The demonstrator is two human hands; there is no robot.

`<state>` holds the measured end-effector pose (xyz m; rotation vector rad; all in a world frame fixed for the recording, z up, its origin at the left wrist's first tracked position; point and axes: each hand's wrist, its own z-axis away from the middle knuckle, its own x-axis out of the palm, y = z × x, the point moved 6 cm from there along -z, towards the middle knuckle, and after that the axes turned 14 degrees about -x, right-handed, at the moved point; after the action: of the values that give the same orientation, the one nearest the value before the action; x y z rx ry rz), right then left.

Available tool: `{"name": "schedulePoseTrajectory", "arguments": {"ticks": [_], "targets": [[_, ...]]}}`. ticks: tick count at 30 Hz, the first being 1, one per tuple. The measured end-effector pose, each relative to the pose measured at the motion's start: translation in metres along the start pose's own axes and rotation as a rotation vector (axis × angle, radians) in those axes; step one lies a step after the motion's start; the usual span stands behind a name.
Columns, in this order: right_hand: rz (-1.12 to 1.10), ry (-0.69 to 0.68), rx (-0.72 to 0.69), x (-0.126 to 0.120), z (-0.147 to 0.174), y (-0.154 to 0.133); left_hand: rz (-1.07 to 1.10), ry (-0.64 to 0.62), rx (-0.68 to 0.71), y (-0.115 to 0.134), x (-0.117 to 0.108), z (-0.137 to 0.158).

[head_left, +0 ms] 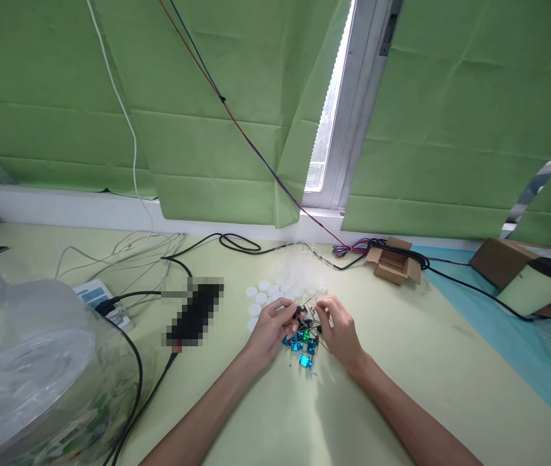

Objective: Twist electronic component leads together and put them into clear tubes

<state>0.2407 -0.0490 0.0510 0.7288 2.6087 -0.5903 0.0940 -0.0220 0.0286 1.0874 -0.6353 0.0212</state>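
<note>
My left hand (271,331) is closed, thumb and fingers pinching a small black part (298,312). Close by on the right, my right hand (339,329) has its thumb and forefinger pressed together; whatever sits between them is too small to make out. Beneath and between both hands lies a pile of small black parts with thin metal wires or pins, partly hidden by the fingers. Several small shiny blue parts (305,360) and a green one (306,336) are at its near side. Behind the left hand, white round discs (261,298) lie on the table.
Clear, see-through pieces (297,264) stand behind the discs. A small open cardboard box (394,264) and black cables are at the back right. To the left are a blurred-out dark device (196,314), a power strip (98,294) and a large clear plastic container (37,362).
</note>
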Motion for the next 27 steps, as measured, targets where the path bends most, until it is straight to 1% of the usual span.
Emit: {"name": "schedulePoseTrajectory", "arguments": {"ticks": [6, 11, 16, 22, 27], "targets": [[-0.001, -0.002, 0.011, 0.001, -0.001, 0.001, -0.109, -0.04, -0.004, -0.001, 0.005, 0.002], [-0.017, -0.012, 0.019, 0.001, 0.001, 0.002, -0.167, -0.091, -0.021, -0.001, 0.011, 0.005], [-0.009, -0.008, 0.024, 0.002, 0.0, 0.003, -0.209, -0.112, -0.022, 0.0, 0.014, 0.007], [-0.016, 0.001, 0.017, 0.001, -0.001, 0.001, -0.309, -0.133, 0.034, 0.001, 0.016, 0.008], [-0.02, 0.008, 0.019, 0.0, -0.001, 0.002, -0.354, -0.109, 0.059, 0.004, 0.015, 0.008]]}}
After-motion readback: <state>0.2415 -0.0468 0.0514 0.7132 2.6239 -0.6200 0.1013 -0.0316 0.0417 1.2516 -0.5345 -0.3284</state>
